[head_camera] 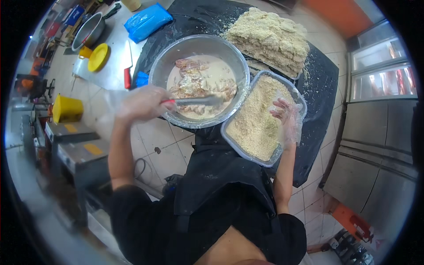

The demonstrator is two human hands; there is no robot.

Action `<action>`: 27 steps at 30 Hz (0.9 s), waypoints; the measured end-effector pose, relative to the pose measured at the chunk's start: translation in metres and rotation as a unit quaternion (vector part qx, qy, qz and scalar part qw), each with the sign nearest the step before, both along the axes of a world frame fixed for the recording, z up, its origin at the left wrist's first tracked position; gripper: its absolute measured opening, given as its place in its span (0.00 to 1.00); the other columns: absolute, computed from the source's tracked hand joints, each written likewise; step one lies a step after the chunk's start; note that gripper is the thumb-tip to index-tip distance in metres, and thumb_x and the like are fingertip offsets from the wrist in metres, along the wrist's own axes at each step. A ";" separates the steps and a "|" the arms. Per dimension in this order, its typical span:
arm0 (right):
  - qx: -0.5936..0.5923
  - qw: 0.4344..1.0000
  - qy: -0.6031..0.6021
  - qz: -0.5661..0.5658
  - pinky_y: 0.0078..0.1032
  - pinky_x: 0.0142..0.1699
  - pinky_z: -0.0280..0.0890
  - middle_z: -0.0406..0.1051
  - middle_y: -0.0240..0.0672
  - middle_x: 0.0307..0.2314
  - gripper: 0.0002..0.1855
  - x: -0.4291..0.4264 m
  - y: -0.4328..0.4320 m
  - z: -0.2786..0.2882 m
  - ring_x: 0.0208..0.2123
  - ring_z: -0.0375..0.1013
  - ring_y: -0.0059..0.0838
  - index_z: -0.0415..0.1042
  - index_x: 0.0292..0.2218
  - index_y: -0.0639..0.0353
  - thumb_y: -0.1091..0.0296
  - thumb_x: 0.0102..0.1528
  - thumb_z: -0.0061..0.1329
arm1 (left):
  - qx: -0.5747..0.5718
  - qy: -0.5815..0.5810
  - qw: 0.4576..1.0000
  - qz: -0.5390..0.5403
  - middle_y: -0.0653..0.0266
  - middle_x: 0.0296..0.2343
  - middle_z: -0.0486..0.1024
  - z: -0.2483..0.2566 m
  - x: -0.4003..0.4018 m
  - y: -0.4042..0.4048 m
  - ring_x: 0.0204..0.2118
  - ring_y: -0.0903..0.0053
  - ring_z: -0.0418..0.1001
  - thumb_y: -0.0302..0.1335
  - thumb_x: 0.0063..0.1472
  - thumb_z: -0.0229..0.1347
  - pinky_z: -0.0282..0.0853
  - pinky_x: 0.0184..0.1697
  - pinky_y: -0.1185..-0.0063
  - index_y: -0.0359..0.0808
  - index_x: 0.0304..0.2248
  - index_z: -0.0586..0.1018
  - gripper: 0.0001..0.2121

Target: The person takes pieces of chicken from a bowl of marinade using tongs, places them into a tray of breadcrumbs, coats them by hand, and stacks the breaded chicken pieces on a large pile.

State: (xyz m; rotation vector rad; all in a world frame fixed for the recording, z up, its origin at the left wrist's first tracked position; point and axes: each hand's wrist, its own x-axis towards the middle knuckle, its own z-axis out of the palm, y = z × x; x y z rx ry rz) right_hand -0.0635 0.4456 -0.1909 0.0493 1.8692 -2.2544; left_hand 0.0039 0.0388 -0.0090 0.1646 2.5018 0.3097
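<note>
My left hand point(144, 102), in a clear plastic glove and blurred, is closed on the red handle of metal tongs point(197, 100). The tongs reach over a large metal bowl point(159, 56) that holds pale batter and pieces of what looks like raw meat point(193, 81). To the right of the bowl stands a grey plastic tub point(232, 143) of pale breadcrumbs point(251, 126). Above the tub's right side is my right hand point(287, 116), also gloved, its fingers apart and nothing seen in it. Whether its fingertips touch the crumbs I cannot tell.
A tray heaped with crumb-coated pieces point(270, 38) stands behind the tub on black plastic sheeting point(319, 69). On the steel table point(114, 76) at left lie a red-handled knife point(127, 71), a blue packet point(148, 22), a yellow lid point(98, 57) and another metal bowl point(94, 31).
</note>
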 end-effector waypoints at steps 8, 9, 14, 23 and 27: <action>-0.001 1.000 -0.004 -0.003 0.32 0.49 0.61 0.71 0.43 0.44 0.35 -0.002 0.006 0.002 0.38 0.72 0.32 0.66 0.51 0.62 0.37 0.65 0.26 | -0.127 0.106 0.967 0.191 0.47 0.29 0.77 -0.022 -0.009 -0.027 0.34 0.55 0.75 0.42 0.60 0.49 0.68 0.39 0.64 0.33 0.33 0.79 0.18; -0.003 1.000 -0.008 -0.003 0.32 0.49 0.61 0.71 0.43 0.44 0.35 -0.002 0.007 0.002 0.38 0.72 0.32 0.66 0.51 0.62 0.37 0.64 0.26 | -0.128 0.106 0.967 0.191 0.47 0.29 0.77 -0.024 -0.009 -0.026 0.34 0.55 0.75 0.42 0.60 0.49 0.68 0.39 0.64 0.33 0.33 0.79 0.18; -0.002 1.000 -0.015 -0.011 0.32 0.48 0.62 0.71 0.44 0.43 0.36 0.001 0.004 0.002 0.38 0.73 0.33 0.66 0.51 0.62 0.35 0.64 0.27 | -0.106 0.075 0.969 0.209 0.45 0.35 0.77 -0.021 -0.014 -0.012 0.41 0.54 0.76 0.45 0.60 0.48 0.69 0.46 0.62 0.33 0.38 0.78 0.22; 0.017 1.000 -0.014 -0.007 0.31 0.47 0.63 0.72 0.45 0.43 0.34 0.003 -0.002 0.002 0.37 0.73 0.34 0.67 0.50 0.63 0.38 0.65 0.28 | -0.093 0.119 0.972 0.179 0.44 0.32 0.78 -0.079 -0.037 0.046 0.37 0.52 0.77 0.39 0.60 0.48 0.71 0.41 0.61 0.30 0.38 0.77 0.18; 0.004 1.000 -0.029 -0.009 0.31 0.46 0.63 0.72 0.45 0.42 0.34 0.004 0.004 -0.004 0.37 0.74 0.34 0.67 0.50 0.65 0.39 0.65 0.30 | -0.096 0.184 0.975 0.080 0.45 0.27 0.78 -0.110 -0.035 0.051 0.30 0.56 0.79 0.35 0.60 0.50 0.74 0.33 0.64 0.28 0.35 0.77 0.15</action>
